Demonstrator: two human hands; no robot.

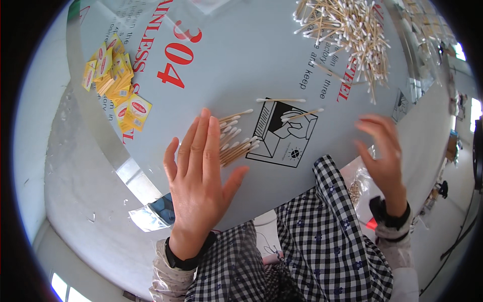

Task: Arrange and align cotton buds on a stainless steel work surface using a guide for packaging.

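Landmark: the line-drawn pictogram [274, 143] printed on the grey film-covered worktop [231, 60].

Left hand [196, 163]: positioned left of the pictogram, back of the hand facing up. The grip is spread and flat. Index, middle and ring fingers extend close together; the little finger and thumb stand apart from them. The palm is hidden.

Bunched cotton swabs [237, 150]: located between the left hand and the pictogram, at the side of the index finger. The sticks lie roughly parallel, with white tips directed toward the pictogram; the nearest tips overlap its left edge. Whether the sticks continue beneath the fingers cannot be determined.

Right hand [385, 153]: positioned right of the pictogram and well apart from it. The grip is spread, with fingers loosely bent and the thumb separated from the index finger. Contact with the worktop cannot be determined.

Single swabs: one cotton swab [280, 100] lies across the far left corner of the pictogram; a second swab [304, 114] lies at a slant on its far part.

Surrounding items: a large swab pile [349, 32] lies beyond the pictogram, to the right. Yellow sachets [118, 75] lie overlapped beyond it, to the left. A checked black-and-white garment [322, 226] is on the near side.
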